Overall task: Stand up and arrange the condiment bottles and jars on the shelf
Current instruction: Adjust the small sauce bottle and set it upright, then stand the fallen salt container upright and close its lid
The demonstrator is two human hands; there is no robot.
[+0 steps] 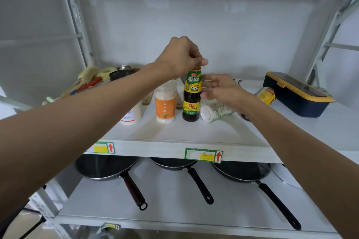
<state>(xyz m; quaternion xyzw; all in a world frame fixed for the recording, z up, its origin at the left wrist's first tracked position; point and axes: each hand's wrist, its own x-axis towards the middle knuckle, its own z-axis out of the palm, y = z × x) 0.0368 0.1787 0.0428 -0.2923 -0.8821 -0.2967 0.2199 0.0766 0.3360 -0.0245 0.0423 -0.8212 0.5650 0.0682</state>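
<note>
A dark sauce bottle with a green and yellow label stands upright on the white shelf. My left hand grips its cap from above. My right hand sits beside the bottle's neck, fingers apart, fingertips at or near the label. To the bottle's left an orange-labelled white jar stands upright, and a white bottle stands partly behind my left forearm. A white jar lies on its side just right of the sauce bottle. A yellow-labelled jar lies tipped further right.
A navy and yellow box rests at the shelf's right. Brushes and utensils are heaped at the back left, with wooden utensils behind the jars. Three black pans hang over the lower shelf. Steel uprights frame both sides.
</note>
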